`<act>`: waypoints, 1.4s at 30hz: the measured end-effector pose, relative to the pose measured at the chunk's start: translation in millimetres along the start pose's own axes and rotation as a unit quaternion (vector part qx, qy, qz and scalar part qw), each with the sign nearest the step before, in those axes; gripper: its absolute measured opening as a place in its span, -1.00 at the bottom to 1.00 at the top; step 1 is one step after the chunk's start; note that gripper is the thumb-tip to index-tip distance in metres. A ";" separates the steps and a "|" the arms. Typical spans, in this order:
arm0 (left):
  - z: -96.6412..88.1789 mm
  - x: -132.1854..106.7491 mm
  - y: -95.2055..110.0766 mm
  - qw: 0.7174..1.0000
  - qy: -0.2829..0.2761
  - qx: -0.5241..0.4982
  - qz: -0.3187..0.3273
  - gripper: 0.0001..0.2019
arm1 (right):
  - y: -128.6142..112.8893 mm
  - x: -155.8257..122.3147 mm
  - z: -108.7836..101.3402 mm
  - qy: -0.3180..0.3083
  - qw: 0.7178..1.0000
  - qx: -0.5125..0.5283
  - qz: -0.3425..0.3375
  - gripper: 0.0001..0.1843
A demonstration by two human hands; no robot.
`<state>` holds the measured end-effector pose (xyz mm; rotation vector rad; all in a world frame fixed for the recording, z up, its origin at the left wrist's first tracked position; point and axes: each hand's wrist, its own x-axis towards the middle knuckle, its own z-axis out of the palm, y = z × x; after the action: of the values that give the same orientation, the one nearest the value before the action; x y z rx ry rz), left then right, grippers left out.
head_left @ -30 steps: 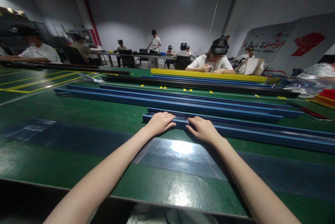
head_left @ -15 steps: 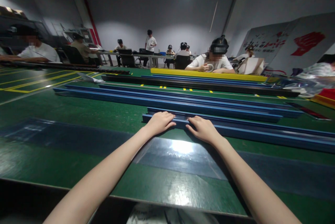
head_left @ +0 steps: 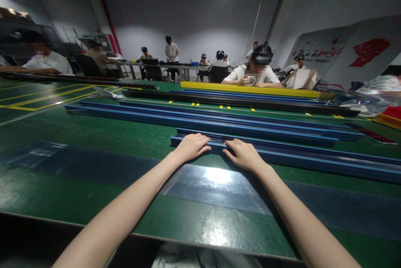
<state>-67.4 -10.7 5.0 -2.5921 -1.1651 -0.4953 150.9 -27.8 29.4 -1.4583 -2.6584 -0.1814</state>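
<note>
Both my arms reach forward over the green table (head_left: 94, 134). My left hand (head_left: 191, 146) lies on the near end of a long blue rail (head_left: 313, 160), fingers curved over its top and thumb against its near side. My right hand (head_left: 243, 154) grips the same rail just to the right in the same way, fingertips pointing towards the left hand. The rail runs off to the right edge of the view. A second short blue rail (head_left: 282, 142) lies right behind it.
Longer blue rails (head_left: 188, 120), a black rail (head_left: 238, 103) and a yellow rail (head_left: 250, 89) lie further back. A glossy dark strip (head_left: 216, 184) runs across the table near me. A seated person (head_left: 253, 77) works opposite; others sit and stand behind.
My hands and the rail have not moved. A standing person in the background has walked to the left.
</note>
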 end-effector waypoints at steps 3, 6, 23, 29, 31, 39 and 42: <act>-0.1 0.1 -0.1 1.000 0.000 0.000 -0.001 -0.68 | 0.4 -0.1 0.8 0.003 1.000 -0.002 -0.003 -0.66; 0.5 0.4 -0.3 1.000 -0.004 -0.001 -0.001 -0.68 | 1.3 -0.1 2.2 0.010 1.000 -0.002 -0.009 -0.66; -0.3 0.2 0.0 1.000 -0.002 -0.004 -0.001 -0.68 | 1.1 0.1 2.0 0.011 1.000 -0.007 -0.008 -0.67; -0.2 0.1 0.2 1.000 0.001 -0.004 -0.001 -0.68 | 0.1 0.6 1.2 -0.001 1.000 -0.003 0.004 -0.68; 0.1 0.1 0.3 1.000 0.000 -0.003 -0.001 -0.67 | 0.3 0.5 1.4 0.004 1.000 -0.004 0.000 -0.67; -1.6 0.2 0.2 1.000 -0.003 -0.009 -0.002 -0.69 | 0.8 0.1 2.4 0.014 1.000 -0.008 -0.009 -0.67; -5.5 1.5 0.4 1.000 -0.019 -0.018 -0.007 -0.72 | 0.0 0.2 1.2 0.004 1.000 -0.006 0.000 -0.67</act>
<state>-67.3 -12.0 10.6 -2.6365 -1.1980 -0.4763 150.8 -27.4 28.2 -1.4568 -2.6557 -0.2051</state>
